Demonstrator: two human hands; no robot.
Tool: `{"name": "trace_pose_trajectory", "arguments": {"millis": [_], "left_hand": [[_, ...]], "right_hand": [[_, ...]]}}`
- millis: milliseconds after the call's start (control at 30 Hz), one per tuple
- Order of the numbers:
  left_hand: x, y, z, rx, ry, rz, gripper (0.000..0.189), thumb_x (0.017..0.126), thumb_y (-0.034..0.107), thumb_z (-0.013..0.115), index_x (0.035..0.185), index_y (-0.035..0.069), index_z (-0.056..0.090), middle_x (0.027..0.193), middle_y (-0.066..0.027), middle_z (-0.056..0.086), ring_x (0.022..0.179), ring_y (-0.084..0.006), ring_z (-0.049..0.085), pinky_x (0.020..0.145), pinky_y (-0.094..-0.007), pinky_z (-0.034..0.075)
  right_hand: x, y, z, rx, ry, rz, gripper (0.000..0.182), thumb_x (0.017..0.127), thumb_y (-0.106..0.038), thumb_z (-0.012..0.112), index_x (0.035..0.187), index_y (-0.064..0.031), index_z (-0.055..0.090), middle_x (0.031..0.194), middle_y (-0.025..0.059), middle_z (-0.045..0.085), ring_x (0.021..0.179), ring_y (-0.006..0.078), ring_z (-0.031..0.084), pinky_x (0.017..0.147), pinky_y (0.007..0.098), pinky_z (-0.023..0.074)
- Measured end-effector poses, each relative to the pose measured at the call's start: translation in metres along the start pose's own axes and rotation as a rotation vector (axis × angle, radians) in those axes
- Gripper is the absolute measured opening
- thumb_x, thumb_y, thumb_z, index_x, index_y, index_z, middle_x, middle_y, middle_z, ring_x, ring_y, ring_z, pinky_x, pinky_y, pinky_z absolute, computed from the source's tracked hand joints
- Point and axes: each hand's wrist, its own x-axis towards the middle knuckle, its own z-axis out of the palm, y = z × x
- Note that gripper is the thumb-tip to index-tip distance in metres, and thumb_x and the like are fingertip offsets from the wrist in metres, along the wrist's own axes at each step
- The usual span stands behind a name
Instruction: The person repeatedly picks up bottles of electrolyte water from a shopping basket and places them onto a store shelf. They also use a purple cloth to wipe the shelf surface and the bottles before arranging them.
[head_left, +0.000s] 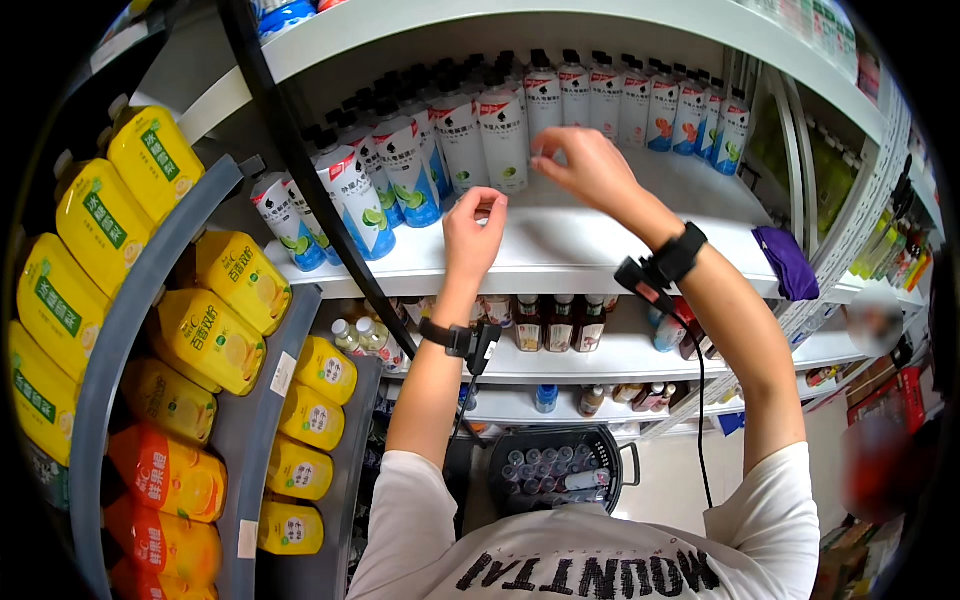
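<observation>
Over the front of the white shelf, my left hand is raised with its fingers curled and nothing seen in it. It is just in front of a lime-pictured drink bottle. My right hand is to the right of that bottle, its fingers bent and no object visible in them. Rows of clear plastic bottles with black caps and white-and-blue sleeves stand upright behind and to the left. Another row lines the back, ending in peach-pictured bottles. Both wrists wear black straps with small devices.
A purple cloth hangs over the shelf's right front edge. Dark bottles stand one shelf lower. A black basket of bottles is on the floor. Yellow jugs fill the left rack beside a black post. A cable hangs from my right wrist.
</observation>
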Motion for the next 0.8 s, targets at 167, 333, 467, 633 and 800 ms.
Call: {"name": "trace_pose_trajectory", "arguments": {"millis": [167,333,467,633,800], "left_hand": [[-0.006,-0.032,-0.005,-0.122,-0.032,-0.130,0.009,0.088,0.009,0.065,0.087,0.000,0.064,0.080,-0.0095,0.068,0.070,-0.0160,0.065,0.064,-0.0275,0.051],[-0.007,-0.013,0.000,0.075,-0.066,-0.020,0.010,0.086,0.010,0.066,0.086,0.000,0.064,0.076,-0.0086,0.066,0.066,-0.0148,0.063,0.061,-0.0274,0.050],[-0.007,-0.017,-0.010,0.065,-0.052,-0.066,0.010,0.087,0.010,0.066,0.088,0.000,0.065,0.078,-0.0086,0.068,0.067,-0.0139,0.064,0.061,-0.0263,0.050],[-0.003,-0.019,-0.007,0.089,-0.069,-0.079,0.012,0.087,0.011,0.066,0.090,0.000,0.065,0.080,-0.0084,0.069,0.070,-0.0147,0.065,0.062,-0.0269,0.052],[-0.003,-0.021,-0.006,0.109,-0.083,-0.043,0.012,0.089,0.012,0.065,0.092,0.000,0.065,0.083,-0.0086,0.069,0.073,-0.0150,0.066,0.065,-0.0275,0.053]], "right_hand": [[0.072,0.018,0.026,-0.107,0.115,0.015,0.037,0.085,-0.027,0.067,0.115,-0.0046,0.064,0.106,0.0152,0.069,0.089,0.0350,0.066,0.078,0.0422,0.0519],[0.122,0.041,0.049,-0.209,0.279,-0.004,0.040,0.085,-0.035,0.067,0.114,-0.0078,0.065,0.106,0.0166,0.068,0.097,0.0379,0.065,0.084,0.0484,0.0518],[0.137,0.035,0.061,-0.175,0.064,0.129,0.043,0.084,-0.038,0.068,0.115,-0.0085,0.064,0.104,0.0176,0.069,0.098,0.0377,0.065,0.085,0.0484,0.0518],[0.134,0.046,0.065,-0.118,0.126,0.129,0.044,0.082,-0.037,0.068,0.115,-0.0083,0.062,0.102,0.0180,0.070,0.099,0.0377,0.065,0.084,0.0473,0.0515],[0.133,0.048,0.082,0.004,0.199,0.113,0.046,0.078,-0.031,0.074,0.115,-0.0087,0.060,0.099,0.0201,0.069,0.096,0.0379,0.066,0.083,0.0468,0.0511]]}}
